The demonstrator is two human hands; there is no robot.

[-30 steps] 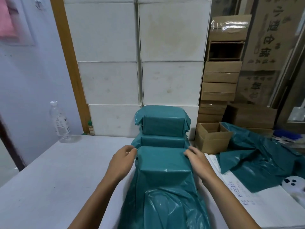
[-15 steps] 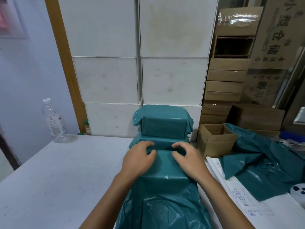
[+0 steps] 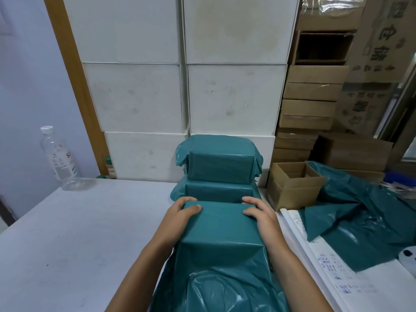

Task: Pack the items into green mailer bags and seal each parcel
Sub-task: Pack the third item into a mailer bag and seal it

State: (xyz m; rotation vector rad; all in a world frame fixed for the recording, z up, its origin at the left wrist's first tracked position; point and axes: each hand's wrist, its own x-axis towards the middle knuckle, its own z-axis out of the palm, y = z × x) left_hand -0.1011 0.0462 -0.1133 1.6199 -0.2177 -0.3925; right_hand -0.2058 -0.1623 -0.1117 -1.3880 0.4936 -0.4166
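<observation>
Since the earlier frames the two hands have been drawn apart from the middle of the parcel top to its far corners, and the green film over the box has been pulled flat and tight. Behind everything, white cartons (image 3: 180, 91) are stacked against the wall, and brown cardboard boxes (image 3: 308, 104) are piled beside them, presumably stock kept within reach. The pale surface (image 3: 78, 233) carries the work. The green mailer bag (image 3: 220, 255) in hand lies nearest the person, a box-shaped item filling its far end while the loose open end is left trailing toward the viewer, so sealing is judged not yet done. Two finished parcels (image 3: 219, 170) are stacked just beyond it against the cartons, probably set there to keep the working area free. A heap of spare green bags (image 3: 360, 217) is spread to the right, partly over a sheet of written paper (image 3: 326, 266), and a small open cardboard box (image 3: 292, 185) stands between the heap and the stack. A clear water bottle (image 3: 59, 158) is set well apart at the far left. The left hand (image 3: 182, 217) is curled over the far left corner, thumb on top, and the right hand (image 3: 258, 215) over the far right corner likewise; each grip is closed on the film and the box beneath, seemingly to hold the wrap taut and square before folding.
</observation>
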